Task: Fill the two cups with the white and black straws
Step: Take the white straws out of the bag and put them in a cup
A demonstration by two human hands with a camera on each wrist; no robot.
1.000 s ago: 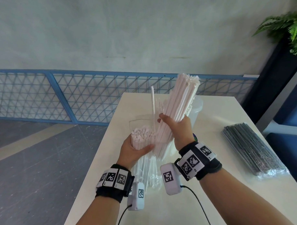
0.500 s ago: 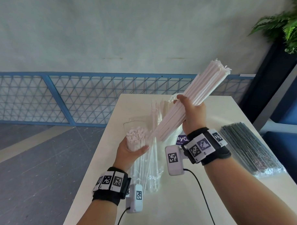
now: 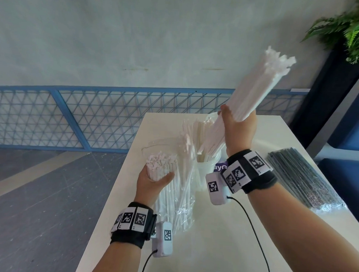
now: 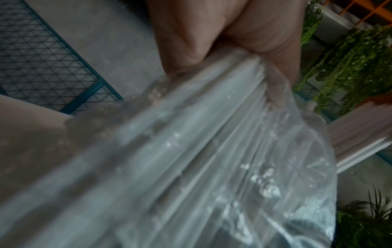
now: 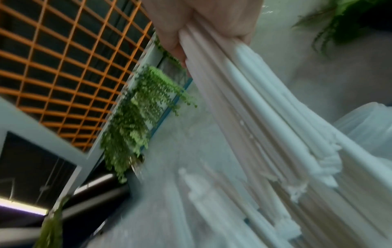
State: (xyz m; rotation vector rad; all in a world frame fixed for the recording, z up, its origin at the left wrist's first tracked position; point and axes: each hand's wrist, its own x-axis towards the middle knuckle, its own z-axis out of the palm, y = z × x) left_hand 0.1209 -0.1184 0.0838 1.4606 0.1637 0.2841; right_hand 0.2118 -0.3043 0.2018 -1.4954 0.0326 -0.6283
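Note:
My right hand (image 3: pixel 237 125) grips a thick bundle of white straws (image 3: pixel 255 91), tilted up to the right; in the right wrist view the fingers (image 5: pixel 199 23) wrap round the straws (image 5: pixel 254 117). The bundle's lower ends reach down to a translucent cup (image 3: pixel 207 169) that holds several white straws. My left hand (image 3: pixel 153 178) grips more white straws inside a clear plastic bag (image 3: pixel 176 198) standing on the table; the left wrist view shows the bag (image 4: pixel 212 159) close up. A wrapped pack of black straws (image 3: pixel 301 178) lies at the right. A second cup's rim (image 3: pixel 210 117) peeks out behind my right hand.
The white table (image 3: pixel 221 249) has bare room in front of the cup. Its left edge drops to a grey floor. A blue mesh fence (image 3: pixel 93 116) runs behind, and a plant (image 3: pixel 353 26) stands at the far right.
My right hand has lifted its bundle of white straws up and to the right and tilted it further. The left hand has kept its hold on the bagged straws.

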